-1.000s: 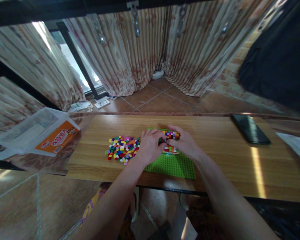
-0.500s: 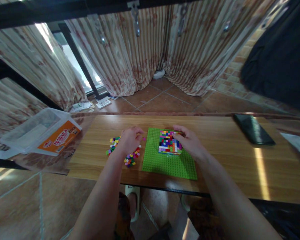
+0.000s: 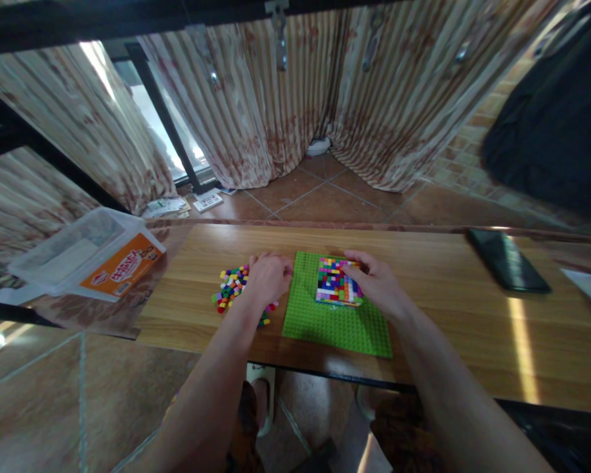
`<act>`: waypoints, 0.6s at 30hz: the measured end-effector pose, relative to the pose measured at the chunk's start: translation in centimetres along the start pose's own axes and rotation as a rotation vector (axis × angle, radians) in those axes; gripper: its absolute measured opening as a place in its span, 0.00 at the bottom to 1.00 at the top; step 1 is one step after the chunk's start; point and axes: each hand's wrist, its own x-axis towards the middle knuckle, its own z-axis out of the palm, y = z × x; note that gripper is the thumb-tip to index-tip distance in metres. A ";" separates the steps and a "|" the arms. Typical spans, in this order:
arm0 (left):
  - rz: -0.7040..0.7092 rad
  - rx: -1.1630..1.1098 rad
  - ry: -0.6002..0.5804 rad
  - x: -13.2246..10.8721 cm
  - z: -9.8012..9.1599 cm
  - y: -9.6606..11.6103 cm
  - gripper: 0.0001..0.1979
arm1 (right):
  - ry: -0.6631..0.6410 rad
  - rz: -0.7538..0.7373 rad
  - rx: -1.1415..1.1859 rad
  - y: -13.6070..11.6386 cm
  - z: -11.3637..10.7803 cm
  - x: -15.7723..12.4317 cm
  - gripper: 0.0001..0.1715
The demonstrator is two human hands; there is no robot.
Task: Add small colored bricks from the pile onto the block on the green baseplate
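A block of small multicoloured toy bricks (image 3: 331, 288) stands on a green studded baseplate (image 3: 320, 328). My right hand (image 3: 374, 276) grips it at its right side, thumb over the top edge and fingers around the far corner. Left of the baseplate lies a loose pile of small bricks (image 3: 231, 286) in many colours. My left hand (image 3: 270, 279) is down on the table between pile and baseplate, covering part of the pile. Its fingers are curled together, and whatever is under the fingertips is hidden.
The wooden table (image 3: 448, 328) carries a dark phone-like slab (image 3: 509, 259) at the right, with white paper (image 3: 588, 289) beyond it. A clear plastic box (image 3: 88, 249) with an orange label is at the left. Striped curtains (image 3: 256, 98) hang behind.
My left hand has moved slightly right, to where a pink brick lay beside the baseplate, and its fingers have curled in. My right hand stays on the brick block. The view has shifted slightly.
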 end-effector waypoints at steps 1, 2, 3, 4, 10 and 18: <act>-0.001 0.011 -0.005 0.0 0.1 0.1 0.11 | 0.001 -0.005 -0.007 0.0 0.0 0.0 0.28; 0.003 0.019 -0.006 0.0 0.2 0.2 0.12 | 0.000 -0.009 -0.012 0.0 0.0 0.0 0.28; 0.010 0.022 -0.001 0.1 0.3 0.2 0.12 | -0.003 -0.012 -0.016 0.1 0.0 0.0 0.28; 0.019 0.017 0.011 0.1 0.4 0.2 0.11 | -0.007 -0.016 -0.018 0.1 0.0 0.0 0.28; 0.006 -0.160 0.108 0.5 0.7 0.0 0.10 | 0.010 -0.048 -0.038 0.0 0.0 0.0 0.24; 0.289 -0.599 0.281 0.0 0.8 0.9 0.07 | 0.023 -0.063 -0.063 0.0 0.2 0.0 0.24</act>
